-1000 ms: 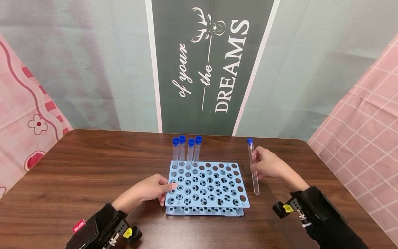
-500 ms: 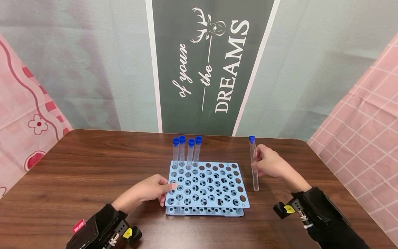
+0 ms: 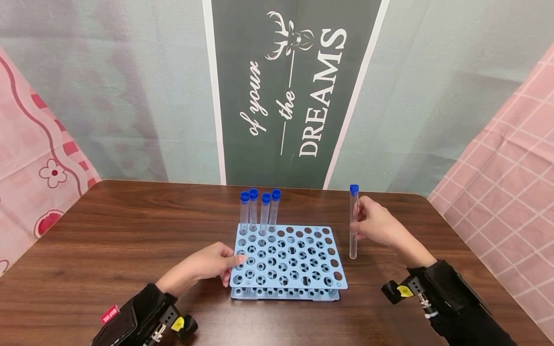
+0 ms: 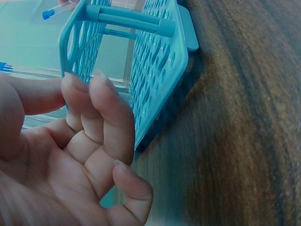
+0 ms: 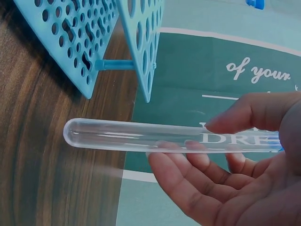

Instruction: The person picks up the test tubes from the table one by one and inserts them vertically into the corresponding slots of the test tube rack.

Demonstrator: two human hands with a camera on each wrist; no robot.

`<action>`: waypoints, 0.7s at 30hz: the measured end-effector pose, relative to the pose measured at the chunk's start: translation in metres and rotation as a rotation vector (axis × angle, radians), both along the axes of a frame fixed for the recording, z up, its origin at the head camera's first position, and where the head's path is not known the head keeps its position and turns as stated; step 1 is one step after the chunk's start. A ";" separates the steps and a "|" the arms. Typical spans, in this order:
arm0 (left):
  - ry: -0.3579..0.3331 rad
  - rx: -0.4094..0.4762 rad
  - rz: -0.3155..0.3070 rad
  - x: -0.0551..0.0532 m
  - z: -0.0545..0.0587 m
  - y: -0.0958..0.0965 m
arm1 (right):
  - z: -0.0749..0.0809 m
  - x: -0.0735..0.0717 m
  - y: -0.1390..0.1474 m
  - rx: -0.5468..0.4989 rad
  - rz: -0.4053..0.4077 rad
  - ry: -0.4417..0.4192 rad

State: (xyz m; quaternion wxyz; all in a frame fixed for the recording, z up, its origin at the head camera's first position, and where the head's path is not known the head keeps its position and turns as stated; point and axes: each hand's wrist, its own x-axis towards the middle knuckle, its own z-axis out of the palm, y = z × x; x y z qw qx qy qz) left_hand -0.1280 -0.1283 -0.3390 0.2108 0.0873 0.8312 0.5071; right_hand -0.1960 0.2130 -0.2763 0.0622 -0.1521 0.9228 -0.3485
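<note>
A light-blue test tube rack [image 3: 298,287] with rows of round holes stands on the table. Several clear test tubes [image 3: 274,211] with blue caps stand upright in its far left corner. My left hand [image 3: 212,263] grips the rack's left edge, thumb on the top plate; in the left wrist view the fingers [image 4: 113,117] curl at the plate's rim. Right of the rack, my right hand [image 3: 377,222] pinches another capped test tube [image 3: 353,206] between thumb and fingers. That tube hangs nearly upright, rounded end down, and looks empty in the right wrist view.
The dark wood table [image 3: 130,226] ends at a hanging cloth [image 3: 277,163] with printed words. Pink cloths hang at the left and right sides. Both wrists carry black straps with small cameras [image 3: 394,291].
My right hand has lifted slightly, raising the test tube, and the tube has turned from leaning to nearly upright. The left hand and the rack have stayed put.
</note>
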 end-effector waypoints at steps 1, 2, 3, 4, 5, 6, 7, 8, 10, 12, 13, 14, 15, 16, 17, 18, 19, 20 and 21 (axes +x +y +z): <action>-0.002 0.000 0.001 0.000 0.000 0.000 | 0.001 0.000 0.000 -0.001 0.000 0.005; -0.004 -0.001 0.002 0.000 0.000 0.000 | 0.001 0.000 -0.001 -0.003 0.000 0.009; -0.005 -0.003 0.003 0.000 0.001 0.000 | 0.002 0.000 -0.001 -0.005 0.001 0.012; -0.005 -0.005 0.004 0.000 0.001 0.000 | 0.003 0.001 -0.001 -0.005 0.002 0.016; -0.006 -0.006 0.004 0.000 0.001 0.000 | 0.003 0.001 -0.002 -0.007 0.004 0.019; -0.007 -0.007 0.005 0.000 0.001 0.000 | 0.004 0.001 -0.002 -0.008 0.004 0.023; -0.007 -0.008 0.005 0.000 0.001 0.000 | 0.005 0.001 -0.002 -0.009 0.003 0.026; -0.009 -0.010 0.007 0.001 0.001 0.000 | 0.006 0.002 -0.003 -0.012 0.000 0.030; -0.010 -0.011 0.006 0.001 0.002 0.000 | 0.007 0.002 -0.003 -0.013 -0.001 0.043; -0.014 -0.013 0.006 0.000 0.002 0.000 | 0.007 0.001 -0.003 -0.014 -0.001 0.052; -0.015 -0.013 0.006 0.000 0.002 0.000 | 0.008 0.001 -0.003 -0.017 0.000 0.055; -0.016 -0.012 0.004 0.000 0.002 0.000 | 0.008 0.001 -0.003 -0.018 -0.001 0.056; -0.015 -0.011 0.000 0.000 0.002 0.000 | 0.008 0.001 -0.003 -0.018 -0.002 0.058; -0.013 -0.011 -0.004 0.000 0.002 0.000 | 0.009 0.001 -0.003 -0.021 -0.002 0.058; -0.015 -0.011 -0.004 0.000 0.002 -0.001 | 0.009 0.001 -0.003 -0.022 -0.006 0.059; -0.015 -0.011 -0.005 0.000 0.003 -0.001 | 0.009 0.001 -0.003 -0.023 -0.007 0.062; -0.015 -0.012 -0.005 0.000 0.002 -0.001 | 0.010 0.001 -0.004 -0.025 -0.012 0.063; -0.016 -0.014 -0.004 0.000 0.002 -0.001 | 0.010 0.001 -0.004 -0.027 -0.014 0.065; -0.018 -0.016 -0.002 0.000 0.002 -0.001 | 0.010 0.001 -0.004 -0.029 -0.016 0.067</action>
